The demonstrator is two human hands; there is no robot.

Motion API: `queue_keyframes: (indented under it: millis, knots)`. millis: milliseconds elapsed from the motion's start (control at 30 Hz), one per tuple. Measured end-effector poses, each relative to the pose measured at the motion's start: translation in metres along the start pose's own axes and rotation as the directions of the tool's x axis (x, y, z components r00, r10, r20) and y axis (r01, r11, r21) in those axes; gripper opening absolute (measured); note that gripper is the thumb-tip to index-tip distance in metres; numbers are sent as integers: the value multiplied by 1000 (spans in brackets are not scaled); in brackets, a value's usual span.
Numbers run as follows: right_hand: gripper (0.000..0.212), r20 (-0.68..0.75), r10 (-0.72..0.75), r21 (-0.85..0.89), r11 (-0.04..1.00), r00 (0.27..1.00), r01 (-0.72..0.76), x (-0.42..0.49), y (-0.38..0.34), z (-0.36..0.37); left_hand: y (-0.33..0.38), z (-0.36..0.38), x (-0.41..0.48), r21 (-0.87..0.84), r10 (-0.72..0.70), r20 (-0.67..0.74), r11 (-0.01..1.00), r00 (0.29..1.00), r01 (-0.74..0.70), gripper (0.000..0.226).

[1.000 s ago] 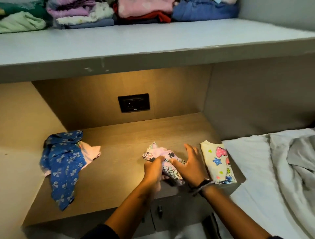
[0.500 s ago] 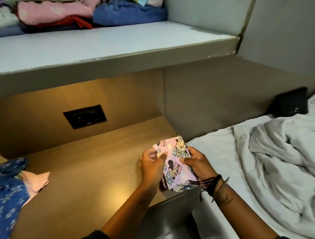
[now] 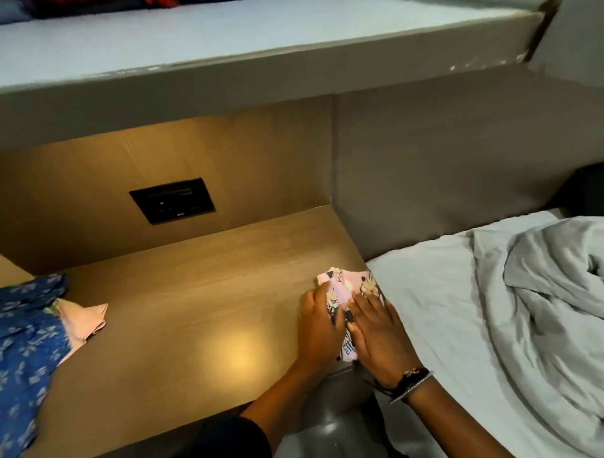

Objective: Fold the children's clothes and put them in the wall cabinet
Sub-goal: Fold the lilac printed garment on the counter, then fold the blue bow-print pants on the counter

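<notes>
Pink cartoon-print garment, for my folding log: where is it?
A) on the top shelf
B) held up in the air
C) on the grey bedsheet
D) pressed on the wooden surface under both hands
D: left hand and right hand lie flat on the pink cartoon-print garment atop the wooden surface.

- Your left hand [image 3: 318,330] and right hand [image 3: 376,336] cover most of the pink printed garment [image 3: 346,284]; only its far end and a middle strip show.
- The blue patterned garment [image 3: 29,343] runs off the left edge.
- The shelf clothes [image 3: 160,2] are a sliver at the top edge.
- The socket panel [image 3: 172,200] is too blurred to show any detail.
</notes>
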State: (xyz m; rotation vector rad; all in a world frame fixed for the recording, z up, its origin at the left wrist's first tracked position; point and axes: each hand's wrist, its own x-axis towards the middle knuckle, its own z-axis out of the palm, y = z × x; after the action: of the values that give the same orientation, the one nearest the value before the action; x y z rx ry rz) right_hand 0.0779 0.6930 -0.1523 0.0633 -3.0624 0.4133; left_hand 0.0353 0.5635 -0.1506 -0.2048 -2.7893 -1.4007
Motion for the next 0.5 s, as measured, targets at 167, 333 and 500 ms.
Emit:
queue_keyframes:
  millis: [167,333,500]
  knots:
    - [57,184,-8,-108,994,983,28,1,6,-4,-17,-23,10,-114,41,151,993,988,-23,47]
    - [52,37,-12,-195,981,999,19,10,-24,-35,-46,-99,-4,-103,96,59,991,994,-90,35]
    - [38,-126,-247,-35,969,961,245,42,-154,-25,-131,-247,-51,209,78,-220,977,972,-31,24]
